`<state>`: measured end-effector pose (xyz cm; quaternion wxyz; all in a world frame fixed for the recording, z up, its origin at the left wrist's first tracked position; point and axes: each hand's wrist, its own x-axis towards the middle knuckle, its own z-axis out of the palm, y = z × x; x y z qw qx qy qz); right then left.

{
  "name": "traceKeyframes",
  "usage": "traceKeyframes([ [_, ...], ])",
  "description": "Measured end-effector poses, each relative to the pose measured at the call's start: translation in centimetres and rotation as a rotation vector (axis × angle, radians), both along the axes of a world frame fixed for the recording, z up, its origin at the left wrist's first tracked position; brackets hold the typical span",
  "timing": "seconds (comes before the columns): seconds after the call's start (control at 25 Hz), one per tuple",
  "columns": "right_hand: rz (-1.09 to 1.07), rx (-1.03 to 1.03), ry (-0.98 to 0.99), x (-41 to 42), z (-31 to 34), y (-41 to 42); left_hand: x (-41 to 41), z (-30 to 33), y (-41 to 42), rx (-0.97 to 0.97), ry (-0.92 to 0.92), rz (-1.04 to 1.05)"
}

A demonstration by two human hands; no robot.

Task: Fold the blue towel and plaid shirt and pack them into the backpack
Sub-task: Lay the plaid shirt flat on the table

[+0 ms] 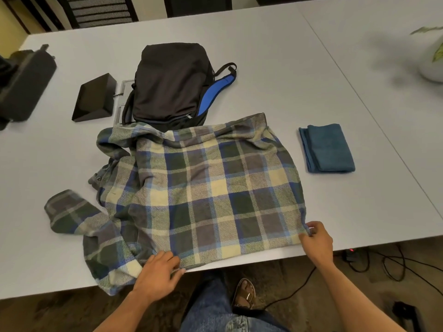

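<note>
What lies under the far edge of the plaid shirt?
The plaid shirt's far edge covers the backpack's near end and the table. Anything else beneath is hidden.

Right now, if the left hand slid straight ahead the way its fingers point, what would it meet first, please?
The left hand already holds the plaid shirt at its near hem, fingers aimed up and right. Going on, it would probably just ride over more shirt cloth; the blue towel lies much farther off.

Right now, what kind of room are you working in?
Probably an office or meeting room: a large grey table, mesh-backed chairs along its far side, and power cables trailing over carpet.
</note>
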<state>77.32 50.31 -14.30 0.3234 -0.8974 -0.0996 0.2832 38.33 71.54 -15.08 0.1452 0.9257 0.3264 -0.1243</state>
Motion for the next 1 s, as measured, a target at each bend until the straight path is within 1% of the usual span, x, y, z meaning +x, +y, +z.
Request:
traceKeyframes([
  [0.16,-0.018,0.002,0.010,0.7,0.2,0.2,1.3,0.0,0.1,-0.037,-0.044,0.205],
  [0.28,-0.038,0.001,0.009,1.2,0.0,-0.5,2.1,-0.1,0.1,-0.057,-0.027,0.265],
  [0.48,-0.048,0.019,-0.011,1.2,0.1,-2.4,1.5,-0.6,0.5,-0.059,0.003,0.233],
  [0.88,-0.002,0.097,-0.013,0.2,0.0,-2.5,0.3,0.4,0.2,-0.094,0.018,0.240],
  [1.0,-0.011,0.092,0.002,0.1,0.0,-2.2,0.8,0.5,0.6,-0.059,0.064,0.173],
])
